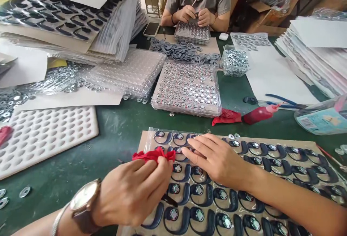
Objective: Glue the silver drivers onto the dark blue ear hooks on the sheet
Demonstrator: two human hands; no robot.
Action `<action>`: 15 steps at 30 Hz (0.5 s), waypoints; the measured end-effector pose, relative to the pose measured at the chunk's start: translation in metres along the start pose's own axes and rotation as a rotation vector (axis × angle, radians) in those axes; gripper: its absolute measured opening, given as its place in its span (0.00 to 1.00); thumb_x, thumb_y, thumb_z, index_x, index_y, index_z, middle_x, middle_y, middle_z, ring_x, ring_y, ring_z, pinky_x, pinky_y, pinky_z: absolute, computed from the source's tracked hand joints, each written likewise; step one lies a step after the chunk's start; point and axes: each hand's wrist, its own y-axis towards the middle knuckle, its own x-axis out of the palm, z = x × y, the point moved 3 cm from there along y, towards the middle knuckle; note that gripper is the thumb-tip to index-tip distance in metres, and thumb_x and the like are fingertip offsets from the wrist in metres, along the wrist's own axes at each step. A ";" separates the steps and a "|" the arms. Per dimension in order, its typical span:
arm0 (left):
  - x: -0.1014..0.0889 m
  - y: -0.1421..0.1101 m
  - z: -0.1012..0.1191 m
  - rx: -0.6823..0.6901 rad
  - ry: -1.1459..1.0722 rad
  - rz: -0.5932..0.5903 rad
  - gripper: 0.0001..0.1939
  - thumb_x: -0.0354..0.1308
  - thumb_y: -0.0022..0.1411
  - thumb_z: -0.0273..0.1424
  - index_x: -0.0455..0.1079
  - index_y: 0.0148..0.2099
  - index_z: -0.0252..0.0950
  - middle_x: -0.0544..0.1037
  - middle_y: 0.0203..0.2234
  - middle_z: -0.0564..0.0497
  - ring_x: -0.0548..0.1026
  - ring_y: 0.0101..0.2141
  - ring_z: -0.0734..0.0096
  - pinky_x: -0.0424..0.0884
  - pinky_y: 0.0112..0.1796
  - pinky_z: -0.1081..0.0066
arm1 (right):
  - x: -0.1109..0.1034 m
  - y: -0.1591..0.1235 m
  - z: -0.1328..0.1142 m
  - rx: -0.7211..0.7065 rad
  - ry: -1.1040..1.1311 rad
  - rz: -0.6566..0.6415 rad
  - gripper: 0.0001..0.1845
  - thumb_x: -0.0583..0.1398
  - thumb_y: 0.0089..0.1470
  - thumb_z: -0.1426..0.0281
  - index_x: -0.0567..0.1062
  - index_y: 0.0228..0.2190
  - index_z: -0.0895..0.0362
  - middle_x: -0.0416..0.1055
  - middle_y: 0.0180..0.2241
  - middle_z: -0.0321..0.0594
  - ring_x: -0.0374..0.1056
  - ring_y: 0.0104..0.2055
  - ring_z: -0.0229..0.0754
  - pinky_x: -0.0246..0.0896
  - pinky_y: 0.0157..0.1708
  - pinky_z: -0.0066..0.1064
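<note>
My left hand (132, 191), with a watch on its wrist, is closed around a crumpled red cloth (154, 154) above the left part of a sheet of parts. A dark slim stick-like piece (170, 200) shows beneath this hand; I cannot tell whether the hand holds it. Rows of dark hook-shaped pieces (200, 216) with shiny round metal centres lie on the brown, film-covered sheet (143, 138). My right hand (217, 158) lies over the upper rows with its fingers stretched out, and it hides the pieces underneath.
Ahead stands a stack of clear trays (187, 88) holding round metal parts. A white tray with hollows (54, 134) lies at left. A red squeeze bottle (260, 114), blue-handled pliers (282, 100) and a plastic jar (325, 116) are at right. Across the table a person (199, 4) works.
</note>
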 end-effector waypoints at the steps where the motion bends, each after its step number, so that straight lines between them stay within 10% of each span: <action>1: 0.009 0.007 0.000 0.042 -0.003 -0.022 0.17 0.44 0.66 0.21 0.74 0.46 0.26 0.80 0.40 0.42 0.75 0.30 0.66 0.70 0.29 0.66 | 0.000 0.001 0.000 -0.002 0.004 -0.003 0.17 0.54 0.63 0.77 0.73 0.52 0.63 0.74 0.49 0.54 0.70 0.50 0.52 0.67 0.48 0.46; 15: 0.030 0.031 -0.001 -0.040 0.029 -0.234 0.16 0.45 0.64 0.16 0.72 0.47 0.24 0.78 0.32 0.44 0.76 0.25 0.63 0.73 0.20 0.65 | -0.005 0.006 0.001 0.021 0.047 -0.179 0.20 0.49 0.66 0.76 0.71 0.55 0.65 0.69 0.57 0.54 0.68 0.52 0.53 0.69 0.46 0.44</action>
